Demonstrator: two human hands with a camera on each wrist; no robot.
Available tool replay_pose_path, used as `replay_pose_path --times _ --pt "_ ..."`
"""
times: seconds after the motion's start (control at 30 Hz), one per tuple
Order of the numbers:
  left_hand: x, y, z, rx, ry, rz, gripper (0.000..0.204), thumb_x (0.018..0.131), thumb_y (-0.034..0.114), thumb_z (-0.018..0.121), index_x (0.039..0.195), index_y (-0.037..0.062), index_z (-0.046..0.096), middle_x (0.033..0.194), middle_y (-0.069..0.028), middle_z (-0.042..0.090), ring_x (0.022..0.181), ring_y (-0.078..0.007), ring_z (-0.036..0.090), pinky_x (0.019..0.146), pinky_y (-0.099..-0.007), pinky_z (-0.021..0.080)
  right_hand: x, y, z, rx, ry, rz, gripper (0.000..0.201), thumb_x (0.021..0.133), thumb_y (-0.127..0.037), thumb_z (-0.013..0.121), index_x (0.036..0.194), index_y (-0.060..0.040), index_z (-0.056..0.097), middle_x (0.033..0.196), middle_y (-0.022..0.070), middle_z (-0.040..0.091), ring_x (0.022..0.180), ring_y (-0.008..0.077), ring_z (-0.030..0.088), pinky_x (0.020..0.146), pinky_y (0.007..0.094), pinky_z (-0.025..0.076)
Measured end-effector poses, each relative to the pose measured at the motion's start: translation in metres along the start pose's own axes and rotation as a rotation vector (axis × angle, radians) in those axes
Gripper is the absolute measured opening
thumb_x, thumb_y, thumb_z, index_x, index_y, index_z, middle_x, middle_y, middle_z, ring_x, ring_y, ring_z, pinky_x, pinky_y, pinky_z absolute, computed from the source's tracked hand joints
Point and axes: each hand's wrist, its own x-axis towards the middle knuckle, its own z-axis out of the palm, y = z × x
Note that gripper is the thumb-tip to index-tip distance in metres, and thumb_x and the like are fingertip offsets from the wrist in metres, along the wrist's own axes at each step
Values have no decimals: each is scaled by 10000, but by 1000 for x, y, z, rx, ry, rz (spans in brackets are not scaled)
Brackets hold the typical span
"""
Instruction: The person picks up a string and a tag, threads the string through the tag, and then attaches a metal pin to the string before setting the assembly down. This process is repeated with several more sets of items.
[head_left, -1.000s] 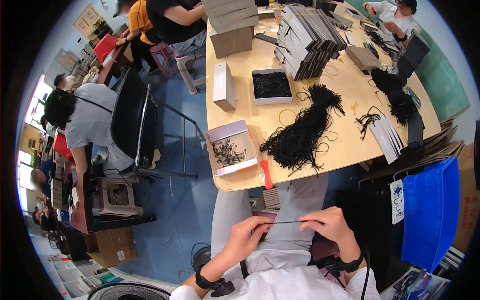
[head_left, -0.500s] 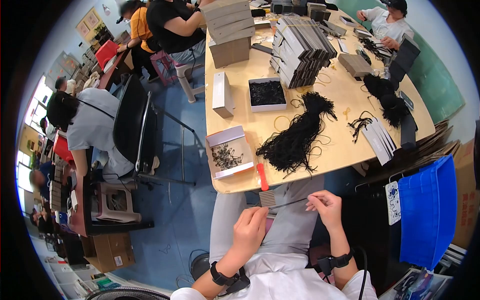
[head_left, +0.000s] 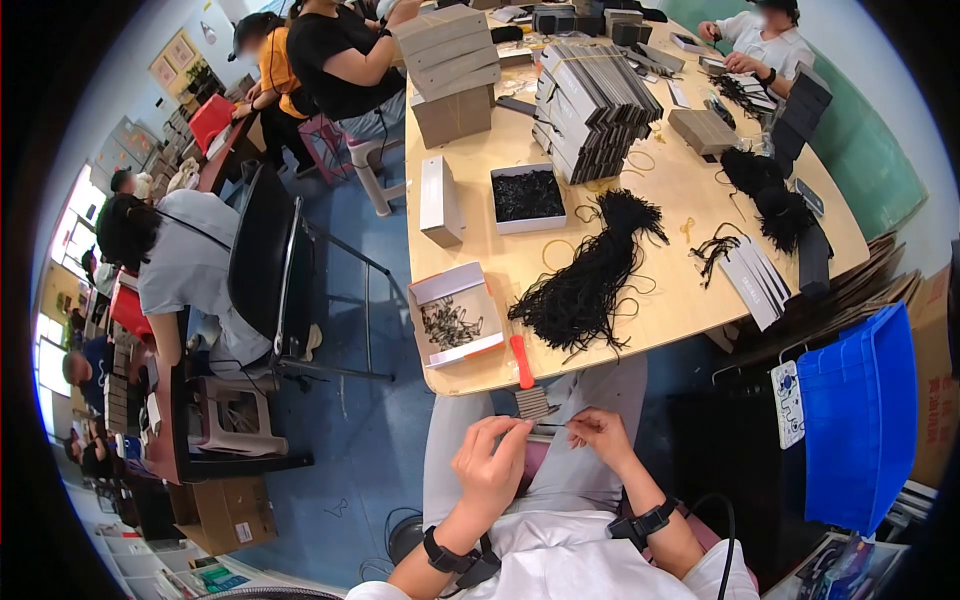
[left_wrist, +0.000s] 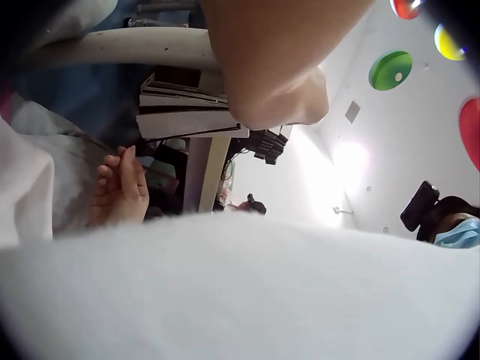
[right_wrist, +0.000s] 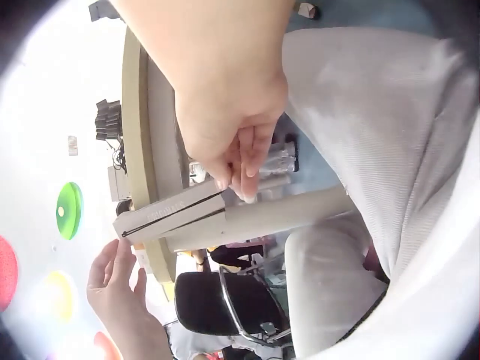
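Above the lap, a thin black cord (head_left: 546, 424) runs between the two hands. My left hand (head_left: 489, 466) pinches one end between thumb and forefinger; in the right wrist view that left hand (right_wrist: 120, 289) shows at lower left with the cord tip at its fingertips. Close by, my right hand (head_left: 604, 438) holds the cord with curled fingers, which partly hide it. Just beyond the hands, a stack of grey card pieces (head_left: 534, 403) sits near the knees. In the left wrist view, the near hand hides its own fingertips.
On the table (head_left: 470, 378) are an open box of metal clips (head_left: 452, 320), a bundle of black cords (head_left: 590, 285), a red-handled tool (head_left: 521, 362) and a tall stack of grey cards (head_left: 590, 110). A blue bin (head_left: 855, 420) stands at right. Other people sit around.
The right hand first lifted outward with the cord stretched, then came back left and down, closer to the left hand. The visible cord between the hands is now shorter.
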Motion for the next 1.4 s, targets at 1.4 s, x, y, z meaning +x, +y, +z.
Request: replay_pose_path --times 1.4 --pt "-11 11 2 -51 -167 -95 142 737 13 679 849 65 609 837 -77 621 837 -258 580 792 -348 393 -12 12 4 127 7 16 106 862 -79 652 877 26 651 704 83 653 582 132 613 538 247 487"
